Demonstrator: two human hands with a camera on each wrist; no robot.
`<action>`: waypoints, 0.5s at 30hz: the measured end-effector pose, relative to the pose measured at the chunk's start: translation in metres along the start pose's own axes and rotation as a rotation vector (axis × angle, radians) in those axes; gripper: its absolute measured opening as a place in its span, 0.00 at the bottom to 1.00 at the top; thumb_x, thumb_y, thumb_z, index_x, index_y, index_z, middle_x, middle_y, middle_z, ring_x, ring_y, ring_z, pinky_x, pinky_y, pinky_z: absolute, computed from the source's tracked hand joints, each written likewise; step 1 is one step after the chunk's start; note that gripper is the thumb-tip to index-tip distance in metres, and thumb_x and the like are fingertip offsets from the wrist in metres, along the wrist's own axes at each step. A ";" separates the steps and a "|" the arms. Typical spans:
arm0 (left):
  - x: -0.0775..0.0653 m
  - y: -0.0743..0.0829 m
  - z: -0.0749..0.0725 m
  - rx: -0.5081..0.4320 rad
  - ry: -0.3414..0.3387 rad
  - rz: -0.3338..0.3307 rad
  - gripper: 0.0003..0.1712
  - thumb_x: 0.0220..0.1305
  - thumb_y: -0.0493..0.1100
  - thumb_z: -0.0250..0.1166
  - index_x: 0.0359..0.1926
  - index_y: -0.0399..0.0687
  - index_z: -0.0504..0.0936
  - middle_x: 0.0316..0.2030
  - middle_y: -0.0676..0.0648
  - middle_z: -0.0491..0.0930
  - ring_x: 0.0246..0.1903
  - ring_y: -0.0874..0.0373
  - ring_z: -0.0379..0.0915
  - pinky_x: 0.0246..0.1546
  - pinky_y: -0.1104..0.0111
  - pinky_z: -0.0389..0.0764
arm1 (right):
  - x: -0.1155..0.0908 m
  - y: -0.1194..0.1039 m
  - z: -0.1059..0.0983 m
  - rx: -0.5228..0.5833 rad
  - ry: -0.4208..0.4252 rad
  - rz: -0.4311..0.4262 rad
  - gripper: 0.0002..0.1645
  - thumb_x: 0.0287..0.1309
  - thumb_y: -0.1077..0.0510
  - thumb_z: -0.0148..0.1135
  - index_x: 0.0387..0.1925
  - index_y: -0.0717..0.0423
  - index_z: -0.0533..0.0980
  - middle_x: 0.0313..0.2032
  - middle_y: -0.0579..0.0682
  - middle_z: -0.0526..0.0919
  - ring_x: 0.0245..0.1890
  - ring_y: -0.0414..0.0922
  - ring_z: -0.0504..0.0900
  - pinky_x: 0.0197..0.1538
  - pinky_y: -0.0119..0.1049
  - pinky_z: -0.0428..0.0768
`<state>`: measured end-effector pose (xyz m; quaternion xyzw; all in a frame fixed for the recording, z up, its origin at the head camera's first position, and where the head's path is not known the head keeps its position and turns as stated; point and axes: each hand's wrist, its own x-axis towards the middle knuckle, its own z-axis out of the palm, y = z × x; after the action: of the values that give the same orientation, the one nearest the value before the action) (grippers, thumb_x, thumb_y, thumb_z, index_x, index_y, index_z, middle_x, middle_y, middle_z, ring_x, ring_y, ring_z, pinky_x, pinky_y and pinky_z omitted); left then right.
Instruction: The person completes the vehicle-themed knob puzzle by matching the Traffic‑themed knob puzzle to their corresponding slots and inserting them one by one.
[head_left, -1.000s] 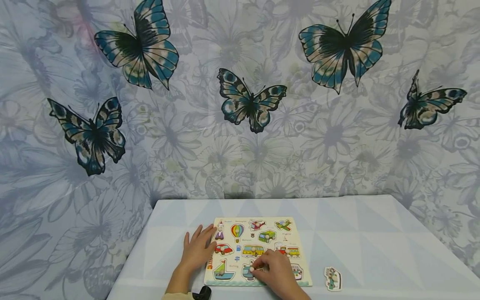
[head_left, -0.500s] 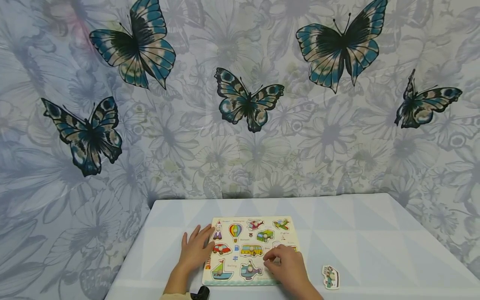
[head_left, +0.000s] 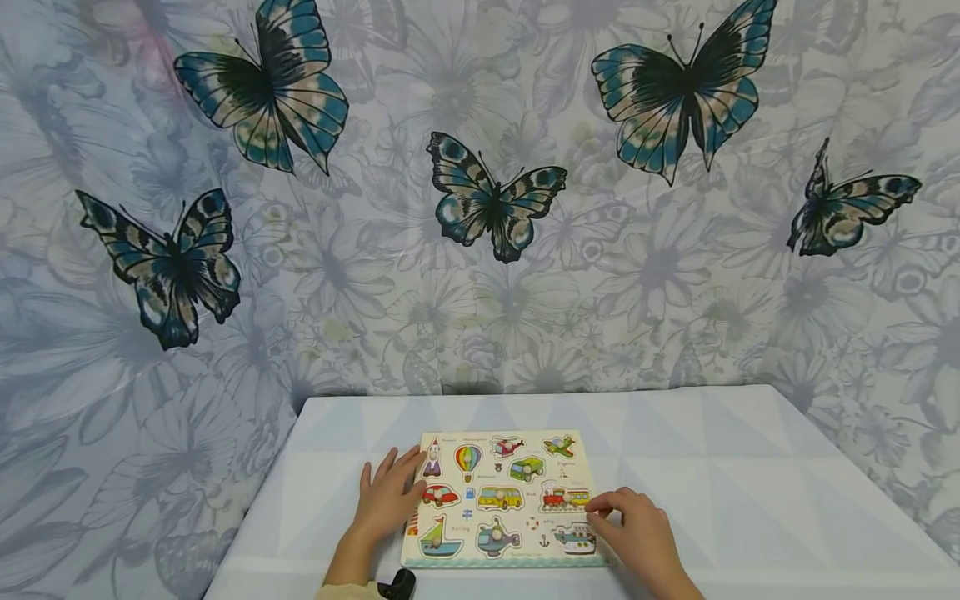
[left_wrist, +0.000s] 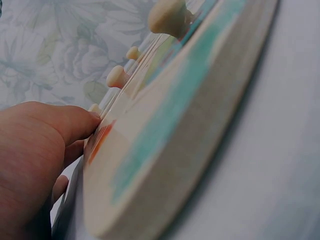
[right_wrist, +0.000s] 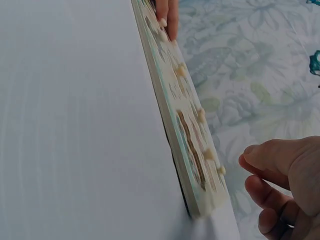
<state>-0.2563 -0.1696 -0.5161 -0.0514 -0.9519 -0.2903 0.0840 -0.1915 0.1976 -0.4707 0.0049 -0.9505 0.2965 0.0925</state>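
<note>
A wooden knob puzzle board [head_left: 450, 563] with vehicle pictures lies flat on the table. My left hand [head_left: 386, 500] rests at its left edge, fingers spread, the thumb [left_wrist: 80, 122] touching the top face. The submarine piece [head_left: 491, 546] sits in the lower middle row. Just off the right edge is my right hand [head_left: 637, 533], thumb and index tips close together, other fingers [right_wrist: 267, 192] loosely curled, nothing held. Near it are the train [head_left: 555, 500] and the ship picture [head_left: 576, 542]. The loose piece seen earlier right of the board is hidden by the right hand.
The pale table [head_left: 750, 492] has a triangle-patterned cover and backs onto a flowered wall cloth [head_left: 375, 333] with butterfly prints. Round knobs [right_wrist: 181, 71] stand up from the board. A black device [head_left: 397, 585] is at the left wrist.
My right hand has let go of the submarine's knob and moved right, off the board, uncovering the train and the ship picture. The left hand stays at the board's left edge.
</note>
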 end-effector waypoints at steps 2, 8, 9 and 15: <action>0.000 0.000 0.000 0.000 -0.004 -0.006 0.29 0.68 0.48 0.62 0.69 0.53 0.74 0.72 0.48 0.68 0.76 0.38 0.50 0.72 0.32 0.35 | -0.001 0.007 -0.006 -0.010 -0.006 0.022 0.04 0.53 0.55 0.73 0.30 0.40 0.86 0.28 0.35 0.80 0.26 0.37 0.67 0.33 0.34 0.62; 0.000 0.000 0.000 -0.004 -0.011 -0.006 0.29 0.68 0.48 0.62 0.69 0.53 0.74 0.72 0.49 0.68 0.76 0.38 0.50 0.72 0.32 0.34 | -0.003 0.028 -0.017 0.000 -0.036 0.104 0.04 0.55 0.56 0.71 0.32 0.42 0.87 0.31 0.38 0.82 0.25 0.38 0.67 0.27 0.30 0.65; 0.000 0.000 0.000 -0.002 -0.011 -0.005 0.29 0.68 0.48 0.62 0.69 0.53 0.74 0.72 0.49 0.68 0.76 0.38 0.50 0.72 0.32 0.35 | -0.003 0.031 -0.018 0.002 -0.043 0.112 0.04 0.55 0.56 0.71 0.33 0.42 0.87 0.31 0.39 0.82 0.25 0.38 0.68 0.27 0.30 0.66; 0.000 0.000 0.000 0.005 -0.009 -0.001 0.29 0.68 0.48 0.62 0.69 0.53 0.74 0.72 0.49 0.68 0.76 0.37 0.50 0.71 0.31 0.35 | -0.004 0.047 -0.026 0.018 -0.080 0.129 0.08 0.59 0.60 0.67 0.36 0.43 0.87 0.34 0.42 0.83 0.24 0.40 0.67 0.27 0.31 0.66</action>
<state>-0.2565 -0.1697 -0.5165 -0.0521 -0.9529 -0.2878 0.0798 -0.1858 0.2509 -0.4764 -0.0439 -0.9491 0.3098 0.0353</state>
